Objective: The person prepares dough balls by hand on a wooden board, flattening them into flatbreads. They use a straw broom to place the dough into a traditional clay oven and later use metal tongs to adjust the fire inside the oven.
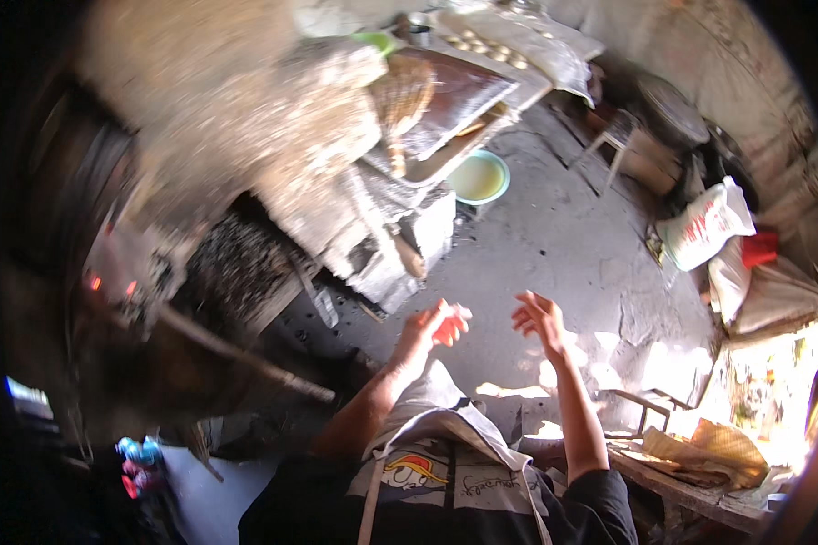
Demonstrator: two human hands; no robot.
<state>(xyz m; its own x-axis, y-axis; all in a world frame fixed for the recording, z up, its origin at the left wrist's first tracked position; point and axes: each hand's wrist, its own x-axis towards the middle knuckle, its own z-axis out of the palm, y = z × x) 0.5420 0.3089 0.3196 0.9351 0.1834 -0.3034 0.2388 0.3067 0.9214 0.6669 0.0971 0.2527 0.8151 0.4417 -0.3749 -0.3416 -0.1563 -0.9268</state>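
Observation:
Both hands are raised in front of the person's chest, above the grey floor, with a gap between them. My left hand (440,323) has its fingers partly bent and apart, and nothing shows in it. Across from it, my right hand (540,320) is held with its fingers spread, also holding nothing. A pale apron (429,402) hangs over a black printed T-shirt below them. Left of the hands are a masonry oven or hearth (327,225) and a dark flat metal strip (324,306). Beyond them, a turquoise basin (479,177) holds cloudy liquid.
A worktable holds a straw whisk broom (402,95), a dark board (450,102) and dough balls (484,49). A stool (613,136) and a filled white sack (705,225) stand at the right. A long wooden pole (245,354) juts out at the left. A bench (682,487) lies at lower right.

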